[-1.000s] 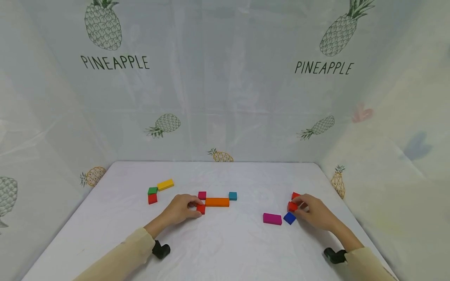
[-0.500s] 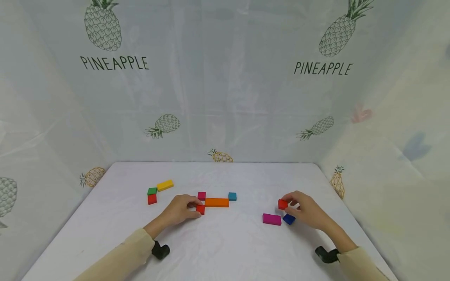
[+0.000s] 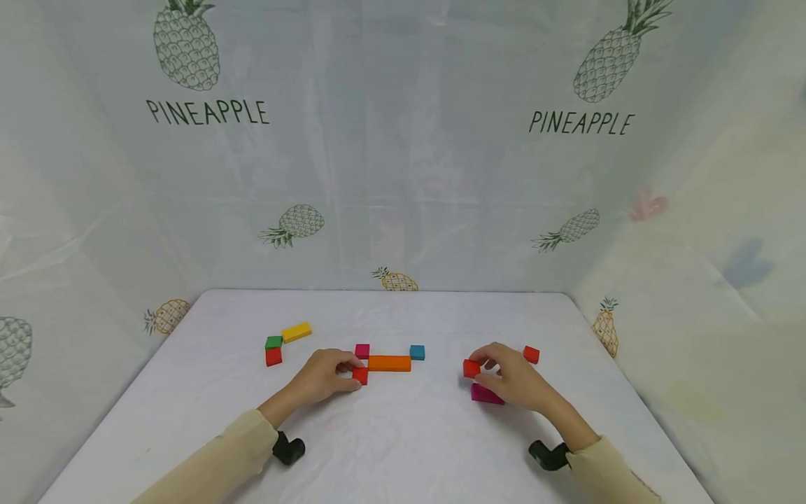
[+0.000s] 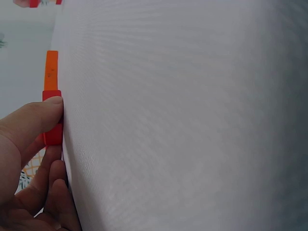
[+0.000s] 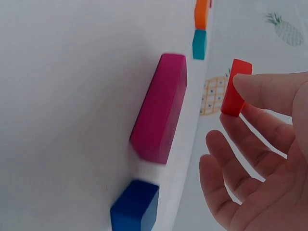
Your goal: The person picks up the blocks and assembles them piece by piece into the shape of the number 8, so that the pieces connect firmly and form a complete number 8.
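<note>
Shifted left: our right hand (image 3: pixel 513 379), pinching a red block (image 3: pixel 471 369) above the bench (image 3: pixel 403 441) | long axis steep in right-wrist view | our left hand (image 3: pixel 321 375) pinches second red block (image 3: pixel 359 376) beside orange bar (image 3: pixel 389 363) | magenta block (image 5: pixel 161 110) below

The word "PINEAPPLE" is appearing twice in dark capitals on the pale backdrop sheet (image 3: pixel 403 154): the left lettering (image 3: pixel 208 112) is standing beneath a large pineapple drawing (image 3: pixel 187 50), the right lettering (image 3: pixel 581 123) beneath a tilted pineapple drawing (image 3: pixel 606 64).
</note>
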### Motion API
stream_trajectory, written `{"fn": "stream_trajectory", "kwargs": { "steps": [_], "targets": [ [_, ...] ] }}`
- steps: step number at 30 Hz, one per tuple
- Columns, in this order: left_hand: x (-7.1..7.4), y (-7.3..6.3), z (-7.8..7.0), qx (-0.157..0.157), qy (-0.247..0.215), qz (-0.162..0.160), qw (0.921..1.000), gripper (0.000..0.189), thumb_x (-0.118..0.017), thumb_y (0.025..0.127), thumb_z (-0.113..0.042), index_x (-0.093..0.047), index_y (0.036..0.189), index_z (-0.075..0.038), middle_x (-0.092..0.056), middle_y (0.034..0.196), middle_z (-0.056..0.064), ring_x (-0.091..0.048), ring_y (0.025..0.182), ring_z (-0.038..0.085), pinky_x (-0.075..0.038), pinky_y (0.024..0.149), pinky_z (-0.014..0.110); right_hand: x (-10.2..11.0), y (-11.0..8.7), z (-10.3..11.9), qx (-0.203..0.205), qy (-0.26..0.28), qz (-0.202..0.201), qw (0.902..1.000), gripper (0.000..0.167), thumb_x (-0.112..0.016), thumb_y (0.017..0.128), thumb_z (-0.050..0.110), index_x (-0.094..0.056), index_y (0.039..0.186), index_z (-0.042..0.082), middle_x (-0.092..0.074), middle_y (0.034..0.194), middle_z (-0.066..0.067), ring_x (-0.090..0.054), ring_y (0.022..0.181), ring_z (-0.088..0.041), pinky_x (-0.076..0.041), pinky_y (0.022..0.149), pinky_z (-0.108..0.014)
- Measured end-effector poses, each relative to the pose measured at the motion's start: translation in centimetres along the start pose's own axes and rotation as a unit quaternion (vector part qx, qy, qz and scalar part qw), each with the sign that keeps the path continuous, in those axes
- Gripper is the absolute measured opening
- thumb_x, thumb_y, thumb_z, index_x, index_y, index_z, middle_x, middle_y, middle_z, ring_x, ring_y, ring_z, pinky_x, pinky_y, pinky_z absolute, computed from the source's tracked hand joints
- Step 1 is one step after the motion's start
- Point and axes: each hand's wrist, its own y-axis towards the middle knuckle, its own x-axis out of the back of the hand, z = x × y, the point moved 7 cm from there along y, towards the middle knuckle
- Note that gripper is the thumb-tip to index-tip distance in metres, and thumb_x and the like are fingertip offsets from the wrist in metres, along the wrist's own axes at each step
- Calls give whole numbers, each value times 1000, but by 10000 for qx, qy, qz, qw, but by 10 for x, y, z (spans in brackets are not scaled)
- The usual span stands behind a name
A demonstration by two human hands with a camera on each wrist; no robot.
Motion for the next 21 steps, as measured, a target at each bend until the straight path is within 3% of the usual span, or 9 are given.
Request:
{"fn": "stream_trajectory", "kwargs": {
  "steps": [14,21],
  "targets": [
    [0,0,1,40,60,-8,10000,27,-90,87,-22,-79,112,-25,-69,103,-10,-59,96,13,-54,88,33,-29,20,23,-1,132,160,9998,27,-77,96,10,-71,122,13,-69,116,5,-65,104,-18,-57,90,-35],
    [-1,0,0,-8,47,-1,10000,27,-90,87,-22,-79,111,-25,-69,103,-10,-59,96,12,-55,88,33,-44,29,33,-21,193,285,9994,27,-77,95,8,-70,121,11,-69,115,2,-64,105,-23,-59,90,-42]
  ]
}}
